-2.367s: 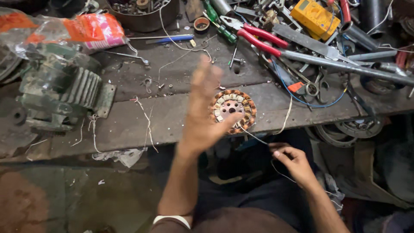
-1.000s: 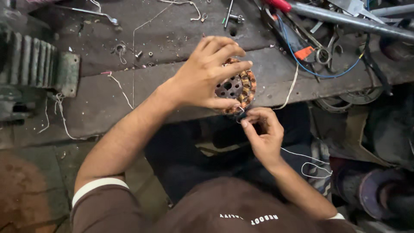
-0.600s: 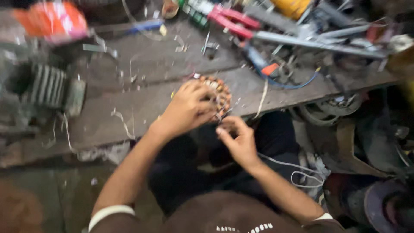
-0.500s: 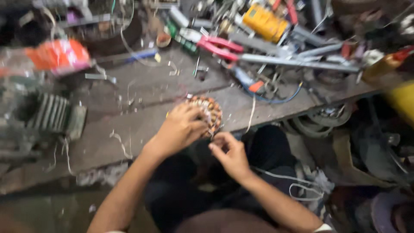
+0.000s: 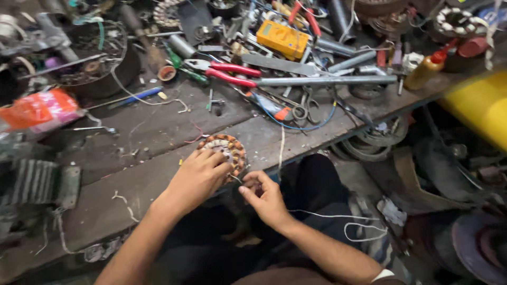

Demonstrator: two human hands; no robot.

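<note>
Stator (image 5: 226, 149), round and ringed with copper-orange windings, lies on my workbench (image 5: 158, 132); my left hand (image 5: 198, 177) grips its near edge, my right hand (image 5: 262, 196) pinches a thin wire (image 5: 327, 214) beside it.

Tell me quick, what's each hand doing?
Left hand: closed over the round copper-wound stator at the bench edge.
Right hand: pinching a thin white string.
</note>
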